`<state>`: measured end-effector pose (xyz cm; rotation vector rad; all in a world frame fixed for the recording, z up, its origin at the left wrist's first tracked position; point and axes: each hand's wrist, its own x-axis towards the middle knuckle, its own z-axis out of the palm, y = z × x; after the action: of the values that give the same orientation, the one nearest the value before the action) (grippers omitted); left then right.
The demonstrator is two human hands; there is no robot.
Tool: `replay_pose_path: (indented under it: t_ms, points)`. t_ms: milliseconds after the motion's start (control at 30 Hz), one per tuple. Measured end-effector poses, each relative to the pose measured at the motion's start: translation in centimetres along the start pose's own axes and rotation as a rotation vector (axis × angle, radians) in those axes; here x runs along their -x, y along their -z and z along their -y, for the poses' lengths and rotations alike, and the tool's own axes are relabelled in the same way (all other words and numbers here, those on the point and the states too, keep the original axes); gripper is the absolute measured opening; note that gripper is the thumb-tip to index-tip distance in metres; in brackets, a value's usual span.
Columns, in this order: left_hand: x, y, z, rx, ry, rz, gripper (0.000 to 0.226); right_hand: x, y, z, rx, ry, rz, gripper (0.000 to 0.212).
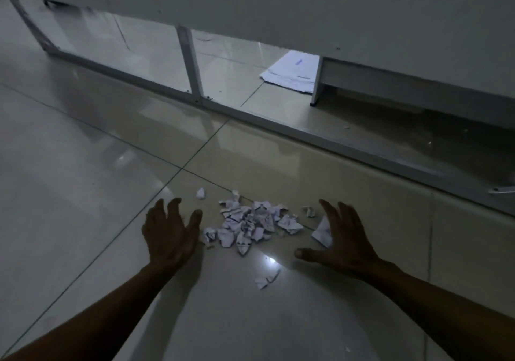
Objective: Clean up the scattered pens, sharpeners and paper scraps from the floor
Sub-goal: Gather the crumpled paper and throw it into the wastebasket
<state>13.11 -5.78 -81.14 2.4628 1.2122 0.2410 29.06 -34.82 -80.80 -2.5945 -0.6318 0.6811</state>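
Dim light. Largest thing I log is the glossy tiled floor point(83, 179), with one white desk frame point(192, 65) across the far side. One stack of printed sheets point(292, 72) lies on the floor under it, far right.

Two bare arms reach in from the near edge. Left hand point(167, 232) sits left of the litter, fingers spread and straight, gripping nothing. Right hand point(342, 238) sits to the right, fingers also splayed apart, thumb out toward the centre; one larger paper scrap point(322, 232) lies against its fingers, not pinched as far as I can tell.

Between the hands: one heap of paper scraps point(250, 224), too many to count. Strays: one crumpled bit point(200, 193) at far left of the heap, one small bit point(310, 211) at its right, one torn piece point(266, 279) nearer me.
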Motion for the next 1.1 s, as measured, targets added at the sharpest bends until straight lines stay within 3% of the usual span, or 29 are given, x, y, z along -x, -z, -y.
replay_pose_path:
  t_ms: [133, 267, 500, 633, 800, 967, 1100]
  points:
    - [-2.2, -0.5, 3.4, 0.069, 0.078, 0.004, 0.08, -1.1, -2.3, 1.2, -0.069, 0.015, -0.061, 0.139]
    - [-4.3, -1.6, 4.6, 0.1, 0.049, 0.062, 0.085, -2.0, -3.9, 2.7, -0.054, 0.11, -0.049, 0.136]
    - [-6.7, -4.5, 1.5, 0.011, -0.203, 0.229, 0.078, -3.1, -5.3, 5.7, 0.003, 0.308, 0.003, 0.14]
    - [-6.9, -5.3, -0.2, -0.034, -0.429, 0.313, 0.097, -3.5, -6.2, 6.9, 0.054, 0.407, 0.026, 0.149]
    - [-4.5, -6.0, -2.1, 0.064, -0.464, 0.393, 0.07, -4.0, -7.5, 8.4, 0.01, 0.498, -0.002, 0.153]
    - [-2.1, -7.3, -2.9, 0.199, -0.533, 0.354, 0.07, -4.8, -8.2, 9.5, -0.069, 0.491, -0.018, 0.156]
    - [-0.2, -7.9, -3.4, 0.397, -0.593, 0.312, 0.067, -6.3, -8.9, 9.6, -0.072, 0.521, -0.072, 0.136]
